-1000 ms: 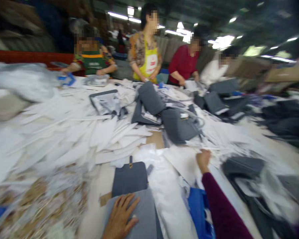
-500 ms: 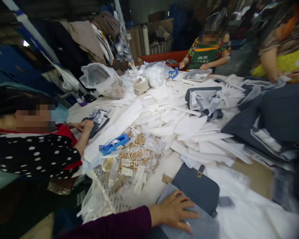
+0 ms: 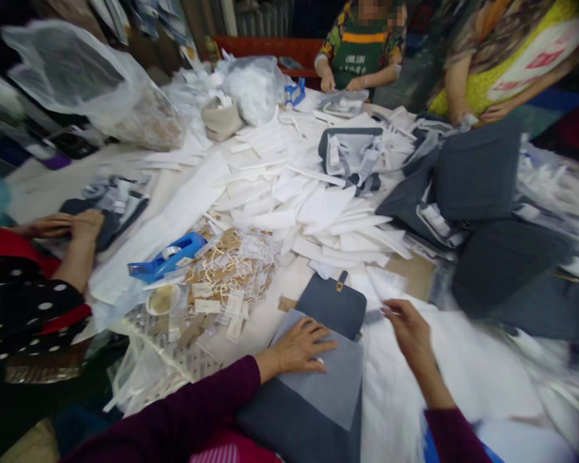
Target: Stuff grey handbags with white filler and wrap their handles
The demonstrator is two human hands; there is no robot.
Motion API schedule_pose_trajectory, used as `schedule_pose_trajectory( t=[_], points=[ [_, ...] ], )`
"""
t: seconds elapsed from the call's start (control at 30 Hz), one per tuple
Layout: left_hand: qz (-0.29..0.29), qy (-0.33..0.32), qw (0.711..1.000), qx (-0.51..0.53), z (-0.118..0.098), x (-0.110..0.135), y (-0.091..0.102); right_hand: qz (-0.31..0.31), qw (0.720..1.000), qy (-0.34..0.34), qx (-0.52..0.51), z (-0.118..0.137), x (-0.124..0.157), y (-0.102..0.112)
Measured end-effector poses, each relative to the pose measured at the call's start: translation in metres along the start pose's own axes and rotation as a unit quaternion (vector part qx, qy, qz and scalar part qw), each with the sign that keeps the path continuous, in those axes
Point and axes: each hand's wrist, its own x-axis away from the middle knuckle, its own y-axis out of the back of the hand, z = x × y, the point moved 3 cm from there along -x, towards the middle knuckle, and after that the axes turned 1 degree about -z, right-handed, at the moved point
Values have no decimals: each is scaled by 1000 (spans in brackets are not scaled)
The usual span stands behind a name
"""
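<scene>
A dark blue-grey bag [image 3: 313, 424] lies on the table in front of me, its flap [image 3: 330, 302] laid out away from me with a strap and a gold-coloured clasp [image 3: 340, 287]. Over its middle is a translucent greyish sheet [image 3: 340, 386]. My left hand [image 3: 302, 347] rests flat on this sheet, fingers spread. To the right of the flap, my right hand [image 3: 410, 331] is raised over white sheets [image 3: 453, 347], thumb and fingertips pinched together. A thin white sheet [image 3: 388, 283] appears to be caught at those fingertips, though blur softens the detail.
Left of the bag are a pile of tags with strings [image 3: 236, 263] and a blue tape dispenser [image 3: 166, 257]. White strips [image 3: 294, 193] cover the table's middle. More dark bags [image 3: 511, 257] stack up on the right. Co-workers' hands [image 3: 77, 225] work at the left and far sides.
The view has tilted down and turned right. My right hand has come into view at the right of the bag. My left hand stays flat on the translucent sheet.
</scene>
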Motion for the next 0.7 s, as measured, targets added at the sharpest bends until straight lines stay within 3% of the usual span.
schedule_pose_trajectory(
  t=[0.07, 0.17, 0.23, 0.33, 0.7],
  points=[
    [0, 0, 1000, 11, 2, -2, -3, 75, 997, -4, -4, -11, 15, 2],
    [-1, 3, 1000, 17, 4, -4, -6, 200, 980, -4, -6, -14, 25, -24],
    [-4, 5, 1000, 20, 3, -4, -6, 235, 971, -9, 38, -13, 28, -41],
    [-12, 21, 999, 27, 2, -4, -3, 249, 963, -8, 100, -8, 35, -53],
    [-105, 62, 992, 22, 4, -1, -5, 253, 937, 47, 235, 13, 67, -55]
  ],
)
